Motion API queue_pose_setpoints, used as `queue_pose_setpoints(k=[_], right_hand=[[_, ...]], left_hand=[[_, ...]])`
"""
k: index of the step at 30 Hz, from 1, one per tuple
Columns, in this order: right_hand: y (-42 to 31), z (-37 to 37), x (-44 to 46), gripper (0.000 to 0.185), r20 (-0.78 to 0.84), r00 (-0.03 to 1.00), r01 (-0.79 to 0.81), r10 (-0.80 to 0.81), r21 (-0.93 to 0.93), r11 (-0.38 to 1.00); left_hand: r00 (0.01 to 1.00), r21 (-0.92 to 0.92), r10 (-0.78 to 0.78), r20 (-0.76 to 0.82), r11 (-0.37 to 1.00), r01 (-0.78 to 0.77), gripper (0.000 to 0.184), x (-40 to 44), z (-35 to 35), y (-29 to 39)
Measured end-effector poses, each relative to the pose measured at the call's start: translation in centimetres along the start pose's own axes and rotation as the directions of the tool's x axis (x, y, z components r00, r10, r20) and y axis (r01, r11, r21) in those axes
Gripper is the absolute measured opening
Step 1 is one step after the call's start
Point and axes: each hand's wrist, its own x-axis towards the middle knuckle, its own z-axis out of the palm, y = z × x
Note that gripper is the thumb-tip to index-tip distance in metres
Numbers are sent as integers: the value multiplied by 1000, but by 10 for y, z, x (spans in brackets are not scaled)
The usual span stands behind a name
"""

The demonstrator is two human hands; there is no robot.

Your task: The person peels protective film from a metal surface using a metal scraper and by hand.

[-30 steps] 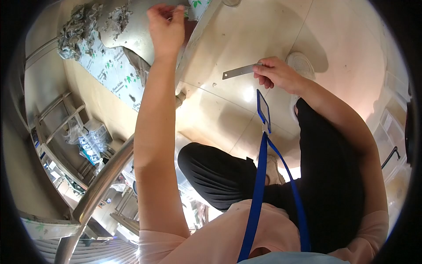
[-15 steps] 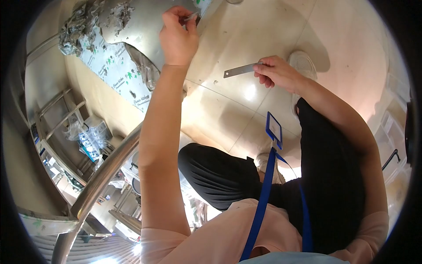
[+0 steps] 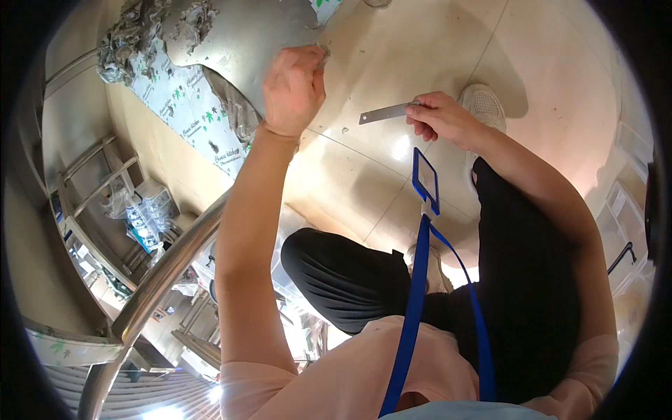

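My left hand (image 3: 292,87) is closed and slightly blurred, over the edge of a grey metal panel (image 3: 241,31). At its fingertips shows a small greyish scrap of film (image 3: 323,53). White film printed with green leaves and lettering (image 3: 185,112) covers part of the panel, its edge torn and curled. Crumpled grey peelings (image 3: 120,49) are heaped at the panel's far left. My right hand (image 3: 444,119) grips one end of a short steel ruler (image 3: 383,114), a flat strip with a hole in its free end. It is held above the floor, apart from the panel.
Pale floor tiles (image 3: 413,42) carry a few small bits of debris. A curved metal rail (image 3: 168,273) runs beside my left arm. A blue-framed badge (image 3: 425,180) hangs from my neck. Clear plastic drawers (image 3: 623,210) stand at right, and a rack with wrapped items (image 3: 143,217) at left.
My left hand has moved down, toward me, from the panel's upper edge. The badge has swung up and left. My right hand and the steel ruler have hardly moved.
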Motion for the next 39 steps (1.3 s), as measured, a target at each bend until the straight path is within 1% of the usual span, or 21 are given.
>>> queue_pose_setpoints(k=[2, 3, 4, 5, 7, 9, 11, 14, 15, 17, 18, 21, 22, 25, 26, 29, 30, 33, 34, 37, 39], right_hand=[[0, 0, 0, 26, -2, 1000, 9, -9, -4, 1000], [0, 1, 1, 27, -1, 1000, 15, -15, -8, 1000], [-1, 3, 2, 27, 3, 1000, 11, -11, -13, 1000], [-1, 4, 2, 27, 6, 1000, 7, -7, -19, 1000], [-1, 8, 3, 27, 14, 1000, -1, 2, -40, 999], [-1, 8, 6, 27, 22, 1000, -4, 6, -69, 998], [-8, 8, 8, 27, 36, 996, 83, -85, 48, 995], [-30, 5, 19, 26, 34, 977, 194, -209, 248, 949], [-40, 7, 23, 26, 25, 969, 227, -248, 319, 920], [-62, 16, 28, 25, 8, 973, 211, -232, 381, 900], [-72, 23, 31, 25, 0, 975, 203, -223, 411, 889], [-93, 41, 42, 24, 3, 991, 112, -132, 519, 848], [-97, 46, 46, 23, -5, 995, 86, -99, 542, 836], [-107, 62, 48, 21, -143, 989, 65, 44, 677, 734], [-108, 65, 51, 21, -163, 986, 85, 45, 707, 702], [-110, 70, 58, 20, -221, 974, 142, 48, 764, 629], [-113, 71, 58, 20, -239, 970, 158, 48, 767, 621], [-116, 74, 60, 19, -272, 961, 186, 48, 767, 614], [-116, 75, 61, 19, -279, 959, 191, 49, 766, 614], [-116, 77, 60, 19, -252, 965, 156, 75, 781, 605], [-112, 78, 62, 19, -239, 970, 161, 46, 772, 615]], left_hand=[[996, 37, -48, 74, 998, 45, 28, 4, -13, 14], [962, -34, -267, 47, 963, 269, 22, -4, -17, 10], [911, -120, -406, -64, 910, 397, 20, -5, -20, 1], [826, -219, -540, -162, 836, 503, 19, -6, -20, -10], [725, -479, -645, -243, 729, 488, 18, 5, -28, -37], [710, -462, -697, -99, 664, 588, 20, 10, -39, -67], [619, -463, -779, 102, 514, 722, 18, 8, -40, -88], [504, -450, -856, 114, 408, 795, 20, -13, -29, -144], [505, -405, -857, 99, 429, 807, 20, -12, -31, -144], [510, -311, -857, 73, 466, 828, 22, -6, -33, -144], [535, -162, -843, 51, 522, 838, 23, -1, -36, -139], [786, -37, -610, 100, 787, 615, 25, 0, -35, -156], [769, 19, -634, 80, 772, 635, 25, -3, -37, -160], [716, 181, -698, 16, 706, 685, 25, 4, -45, -158], [726, 296, -687, -26, 689, 662, 24, 5, -47, -160], [669, 117, -739, -76, 660, 742, 25, 0, -51, -176], [667, 170, -742, -70, 650, 741, 28, 0, -55, -179], [665, 438, -746, -30, 588, 680, 31, 16, -64, -174], [539, 350, -841, -48, 491, 797, 32, 24, -64, -161], [580, 506, -814, -47, 481, 716, 34, 22, -63, -171], [514, 522, -845, -147, 375, 766, 34, 0, -55, -202]])
